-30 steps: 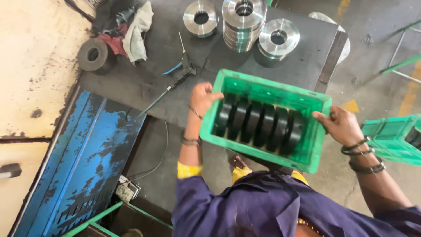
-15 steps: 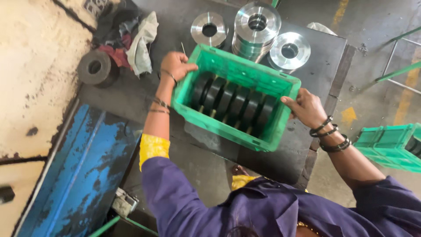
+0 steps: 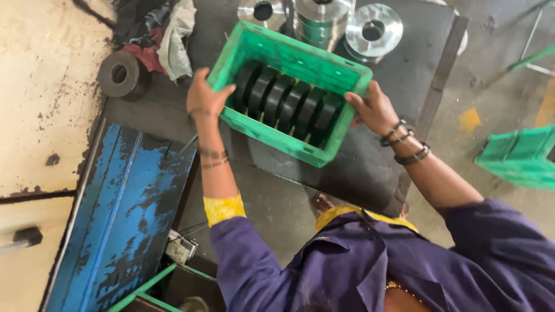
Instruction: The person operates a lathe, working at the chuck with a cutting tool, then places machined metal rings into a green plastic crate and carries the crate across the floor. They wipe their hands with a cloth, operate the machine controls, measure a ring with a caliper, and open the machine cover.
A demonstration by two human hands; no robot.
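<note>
Dark steel table [image 3: 399, 156], concrete floor; both hands, left hand [image 3: 205, 95] and right hand [image 3: 373, 110], grip closed on green crate [image 3: 300, 63] ends (steel flanges [image 3: 373, 32] cut off at top).

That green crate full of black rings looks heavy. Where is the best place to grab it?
Probably by the rims of its two short ends, one hand from each side. The green crate is long, open-topped and loaded with black rings standing in a row, so end grips likely keep it level. The left hand and right hand grip it exactly there.
</note>
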